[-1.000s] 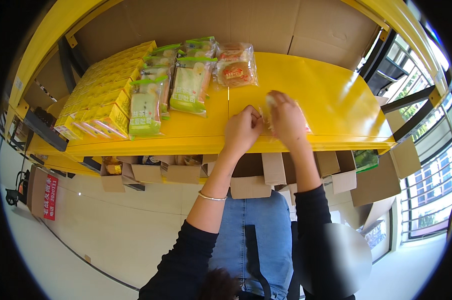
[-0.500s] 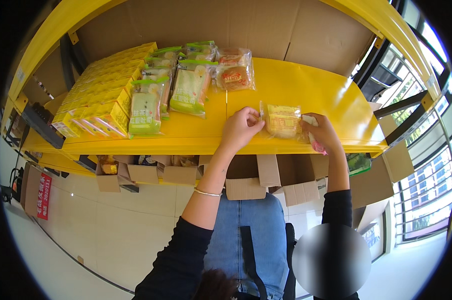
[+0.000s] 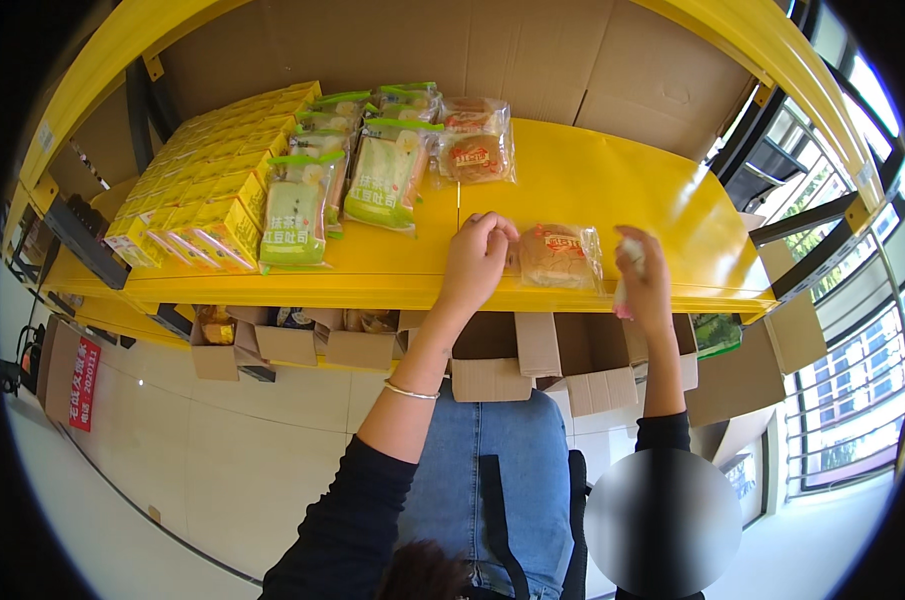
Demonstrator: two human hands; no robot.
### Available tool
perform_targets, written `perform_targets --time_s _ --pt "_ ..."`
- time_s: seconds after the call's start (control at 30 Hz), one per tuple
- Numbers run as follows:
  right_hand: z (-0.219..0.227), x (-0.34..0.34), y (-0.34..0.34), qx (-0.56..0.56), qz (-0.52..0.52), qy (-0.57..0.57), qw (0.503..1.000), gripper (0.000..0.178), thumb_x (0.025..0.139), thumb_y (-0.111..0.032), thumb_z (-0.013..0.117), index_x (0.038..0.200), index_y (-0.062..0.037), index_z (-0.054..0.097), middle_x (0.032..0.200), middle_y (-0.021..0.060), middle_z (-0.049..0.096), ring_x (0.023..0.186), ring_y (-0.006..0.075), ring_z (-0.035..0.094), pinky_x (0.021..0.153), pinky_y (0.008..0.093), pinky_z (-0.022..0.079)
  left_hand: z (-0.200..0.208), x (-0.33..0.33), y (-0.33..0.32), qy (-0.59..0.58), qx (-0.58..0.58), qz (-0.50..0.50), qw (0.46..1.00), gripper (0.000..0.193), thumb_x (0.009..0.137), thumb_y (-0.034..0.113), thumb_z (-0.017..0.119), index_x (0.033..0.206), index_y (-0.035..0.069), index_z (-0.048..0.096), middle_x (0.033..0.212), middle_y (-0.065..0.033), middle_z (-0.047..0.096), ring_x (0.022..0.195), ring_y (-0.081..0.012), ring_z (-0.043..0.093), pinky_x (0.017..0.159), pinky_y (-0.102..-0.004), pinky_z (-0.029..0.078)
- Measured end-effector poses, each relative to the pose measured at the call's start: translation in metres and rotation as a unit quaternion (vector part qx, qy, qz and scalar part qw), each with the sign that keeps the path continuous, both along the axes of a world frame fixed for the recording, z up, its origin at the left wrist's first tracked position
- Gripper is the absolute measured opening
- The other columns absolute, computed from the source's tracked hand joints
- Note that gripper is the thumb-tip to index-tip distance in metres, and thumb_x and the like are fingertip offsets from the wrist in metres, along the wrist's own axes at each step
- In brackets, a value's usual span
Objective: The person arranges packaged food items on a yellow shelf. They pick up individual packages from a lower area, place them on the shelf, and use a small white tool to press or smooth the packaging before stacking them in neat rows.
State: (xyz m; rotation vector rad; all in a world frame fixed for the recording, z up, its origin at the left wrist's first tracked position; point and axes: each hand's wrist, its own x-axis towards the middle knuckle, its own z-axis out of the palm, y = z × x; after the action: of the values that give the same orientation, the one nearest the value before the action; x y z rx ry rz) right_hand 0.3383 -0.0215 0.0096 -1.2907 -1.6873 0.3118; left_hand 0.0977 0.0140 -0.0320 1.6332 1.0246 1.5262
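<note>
A bun in a clear wrapper (image 3: 555,256) lies near the front edge of the yellow shelf (image 3: 662,200), its browned side with red print facing up. My left hand (image 3: 475,262) is closed in a pinch at the wrapper's left edge. To the right of the bun, just apart from it, my right hand (image 3: 647,285) is closed around a small white and pink object (image 3: 628,262). Fingers cover most of that object, so its kind cannot be made out. Farther back stand more wrapped buns (image 3: 474,158), beside green-topped bags of sliced toast (image 3: 382,178).
Rows of small yellow boxes (image 3: 197,185) fill the shelf's left part. Open cardboard boxes (image 3: 492,375) sit below the front edge. Cardboard sheeting (image 3: 372,45) backs the shelf, and a dark metal post (image 3: 802,212) stands at its right end.
The wrapped bun has been turned over, from its yellow-label side to its browned side. My right hand has let go of its right edge and drawn slightly away, still holding the white and pink object.
</note>
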Motion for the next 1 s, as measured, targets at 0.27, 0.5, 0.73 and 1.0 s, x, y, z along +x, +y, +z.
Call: perform_targets --time_s 0.27,0.5,0.73,1.0 --pt "0.017 -0.075 0.004 0.02 -0.059 -0.15 0.987 0.035 0.082 -0.004 0.054 0.114 0.004 0.044 0.114 0.0211 0.048 0.103 0.0387 0.052 0.087 0.0423 0.046 0.012 0.015 -0.013 0.148 0.013 0.113 0.982 0.022 0.085 0.013 0.057 0.104 0.003 0.053 0.095 -0.0173 0.06 0.081 -0.0328 0.061 0.071 -0.0406 0.049" --pt "0.002 -0.129 0.013 0.069 0.012 -0.194 0.979 0.028 0.085 -0.008 0.049 0.111 0.003 0.054 0.119 0.0203 0.054 0.106 0.0391 0.053 0.09 0.0434 0.044 0.01 0.01 -0.015 0.211 0.03 0.113 0.97 0.029 0.082 0.012 0.057 0.106 -0.003 0.051 0.097 -0.0233 0.059 0.087 -0.0401 0.059 0.075 -0.046 0.048" --pt "-0.001 -0.108 0.044 0.071 -0.048 -0.26 0.962 0.025 0.088 -0.019 0.048 0.101 -0.0015 0.061 0.107 0.0175 0.062 0.093 0.0352 0.06 0.083 0.0425 0.047 0.009 0.009 -0.014 0.174 0.024 0.098 0.98 0.034 0.078 0.007 0.06 0.111 0.005 0.051 0.103 -0.0202 0.053 0.075 -0.0366 0.06 0.066 -0.0438 0.049" --pt "-0.032 -0.024 0.062 -0.031 -0.124 -0.154 0.98 0.028 0.09 -0.018 0.047 0.109 -0.0012 0.059 0.109 0.0195 0.06 0.097 0.0371 0.058 0.083 0.0421 0.046 0.011 0.007 -0.009 0.152 0.003 0.048 0.987 0.03 0.083 0.01 0.058 0.112 0.012 0.05 0.094 -0.0135 0.053 0.07 -0.0294 0.058 0.065 -0.04 0.047"
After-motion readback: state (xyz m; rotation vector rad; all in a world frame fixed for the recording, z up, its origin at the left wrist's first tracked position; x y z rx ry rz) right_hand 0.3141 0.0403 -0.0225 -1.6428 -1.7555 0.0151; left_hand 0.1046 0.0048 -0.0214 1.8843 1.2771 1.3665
